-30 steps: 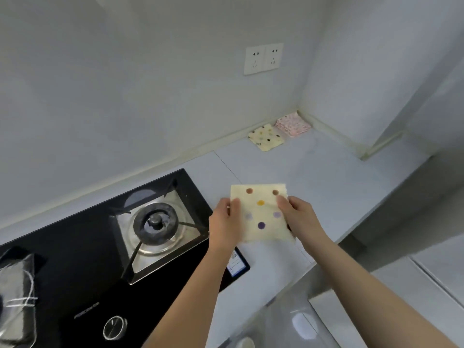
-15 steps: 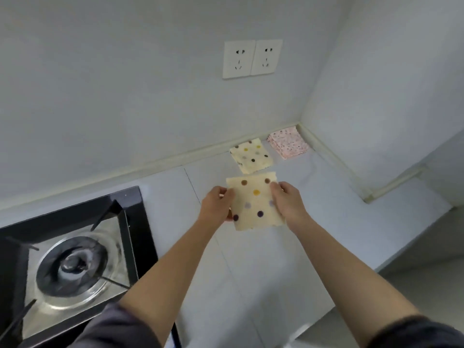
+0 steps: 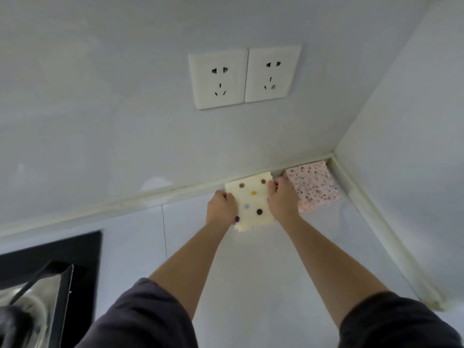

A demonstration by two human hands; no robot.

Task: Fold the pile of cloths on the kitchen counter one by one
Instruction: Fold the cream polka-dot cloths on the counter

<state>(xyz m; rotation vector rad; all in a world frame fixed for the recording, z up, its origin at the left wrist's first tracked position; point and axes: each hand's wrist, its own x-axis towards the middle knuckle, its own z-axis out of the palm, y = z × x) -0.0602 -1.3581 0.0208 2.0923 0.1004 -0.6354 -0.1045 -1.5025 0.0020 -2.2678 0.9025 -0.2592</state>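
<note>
**Cream folded cloth with coloured dots (image 3: pixel 251 200) held at the back of the pale counter (image 3: pixel 251 262)**

Whatever lies under the cloth is hidden. A black glass hob (image 3: pixel 85 249), blurred, is cut off at the lower left. The cloth sits between the left hand (image 3: pixel 221 207) and the right hand (image 3: pixel 282 200), each pinching one side edge, close to the wall (image 3: pixel 100 121) and just beside a pink speckled folded cloth (image 3: pixel 312 188) in the corner.

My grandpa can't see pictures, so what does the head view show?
The left hand and right hand hold a dotted cloth by its sides at the back of the counter, beside a pink cloth in the corner. Two sockets are on the wall above.
</note>
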